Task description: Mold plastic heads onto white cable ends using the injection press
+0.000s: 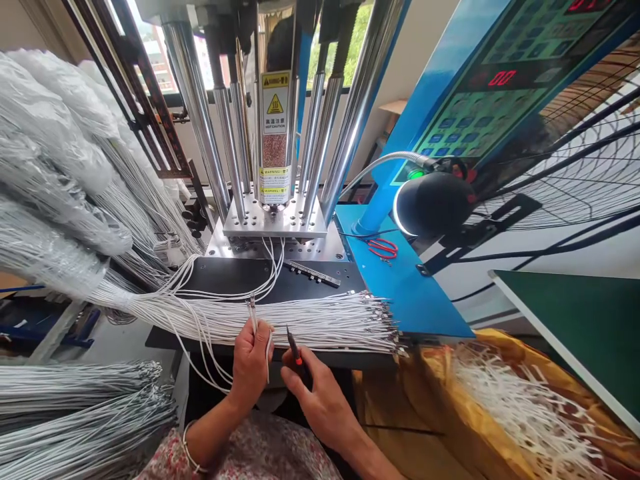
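My left hand (250,360) is closed around a few white cables (255,319), whose metal-tipped ends stick up above the thumb. To its right, my right hand (315,390) grips a slim black tool with a red band (296,353), its pointed tip aimed up and away from me. The tip is apart from the cables; whether it is a tweezer or a pick, I cannot tell. Behind both hands a thick bundle of white cables (320,320) lies across the black work plate, connector ends to the right. Several cables loop from the bundle to under the press plate (275,223).
A press with steel columns and a hot-caution label (275,107) stands ahead. A dark metal strip fixture (313,273) lies before it. Red-handled scissors (383,249) and a lit lamp (433,203) are right. Wrapped cable bundles (60,167) fill the left; a yellow bag (440,373) holds white scraps.
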Demonstrator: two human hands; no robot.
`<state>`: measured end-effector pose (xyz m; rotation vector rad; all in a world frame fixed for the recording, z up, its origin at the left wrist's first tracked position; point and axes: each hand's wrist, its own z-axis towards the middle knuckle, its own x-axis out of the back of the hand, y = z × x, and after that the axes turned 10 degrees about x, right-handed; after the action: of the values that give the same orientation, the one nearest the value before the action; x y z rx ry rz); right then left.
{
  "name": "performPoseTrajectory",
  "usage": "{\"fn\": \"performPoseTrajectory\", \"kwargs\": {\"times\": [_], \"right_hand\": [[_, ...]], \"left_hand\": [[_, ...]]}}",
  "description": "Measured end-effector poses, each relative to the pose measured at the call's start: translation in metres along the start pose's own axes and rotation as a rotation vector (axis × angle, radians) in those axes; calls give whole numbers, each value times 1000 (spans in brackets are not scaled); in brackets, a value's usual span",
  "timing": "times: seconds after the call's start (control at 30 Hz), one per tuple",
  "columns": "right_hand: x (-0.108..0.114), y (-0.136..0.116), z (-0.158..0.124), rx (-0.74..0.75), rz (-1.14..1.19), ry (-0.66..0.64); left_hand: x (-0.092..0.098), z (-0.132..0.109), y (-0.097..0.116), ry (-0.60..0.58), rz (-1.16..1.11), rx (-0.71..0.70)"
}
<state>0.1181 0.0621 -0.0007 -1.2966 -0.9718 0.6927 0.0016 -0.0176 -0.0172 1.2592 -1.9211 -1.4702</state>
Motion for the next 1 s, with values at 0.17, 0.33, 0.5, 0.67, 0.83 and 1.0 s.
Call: {"fn": "performPoseTrajectory", "kwargs": {"times": [0.17, 0.33, 0.5, 0.67, 0.83, 1.0], "right_hand": [[-3, 4, -6, 47, -273, -43], [-7, 5, -7, 51, -258, -90], [-7, 3, -6, 46, -265, -113], [-8, 6, -7, 45, -275, -128], [-3, 6, -9, -2, -222, -188], [11, 0, -9, -37, -50, -266]], "left_hand": [[-1, 0, 1, 8, -80, -5], [-1, -5, 1, 12, -41, -39], [3, -8, -1, 5, 33, -76], [1, -11, 1, 5, 69, -101], [8, -9, 8, -114, -3, 77], [27, -11, 19, -340, 109, 239]]}}
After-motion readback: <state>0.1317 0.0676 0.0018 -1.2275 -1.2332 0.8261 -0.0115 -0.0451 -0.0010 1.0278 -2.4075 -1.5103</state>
